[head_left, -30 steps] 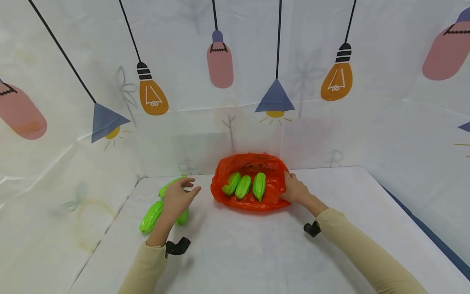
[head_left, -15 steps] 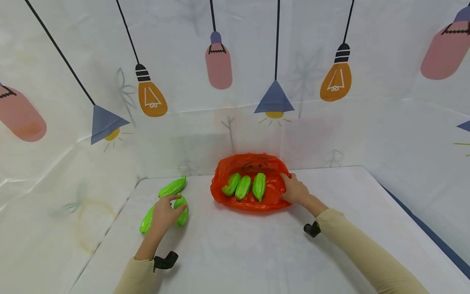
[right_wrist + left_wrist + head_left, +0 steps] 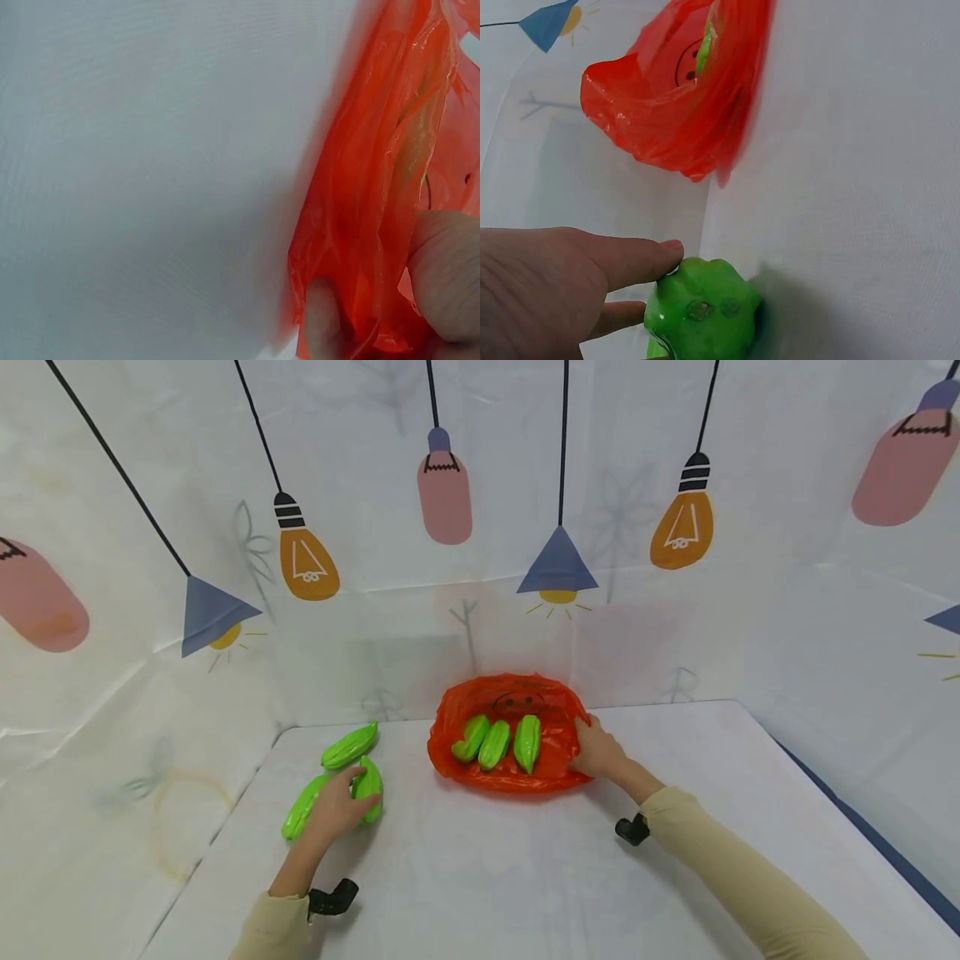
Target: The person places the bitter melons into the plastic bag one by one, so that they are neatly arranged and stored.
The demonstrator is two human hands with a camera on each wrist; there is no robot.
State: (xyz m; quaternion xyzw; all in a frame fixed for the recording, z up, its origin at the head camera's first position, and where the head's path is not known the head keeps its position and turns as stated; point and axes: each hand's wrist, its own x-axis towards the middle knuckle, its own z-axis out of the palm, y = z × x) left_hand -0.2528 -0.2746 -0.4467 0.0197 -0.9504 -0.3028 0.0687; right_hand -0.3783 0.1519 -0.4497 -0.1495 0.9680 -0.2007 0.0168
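My left hand [image 3: 335, 807] is over a green ridged gourd [image 3: 368, 782] on the left of the table, with thumb and fingers spread around it. In the left wrist view the thumb tip lies against the rounded end of the gourd [image 3: 705, 311]; the other fingers are partly hidden. A red plastic bag [image 3: 551, 778] lies with its mouth open at the back middle, a printed face inside it. Three green gourds [image 3: 493, 744] lie in it. My right hand [image 3: 600, 750] grips the right rim of the bag, which bunches between thumb and fingers [image 3: 322, 319] in the right wrist view.
Two more green gourds lie beside my left hand: one behind it [image 3: 350, 746] and one to its left [image 3: 302, 810]. The white table [image 3: 517, 877] meets a white curtain [image 3: 495, 635] printed with lamps, right behind the bag.
My left hand has moved down and back from above the rear gourds to the gourd nearest the bag, and its fingers have come around it. The right hand keeps holding the bag's rim.
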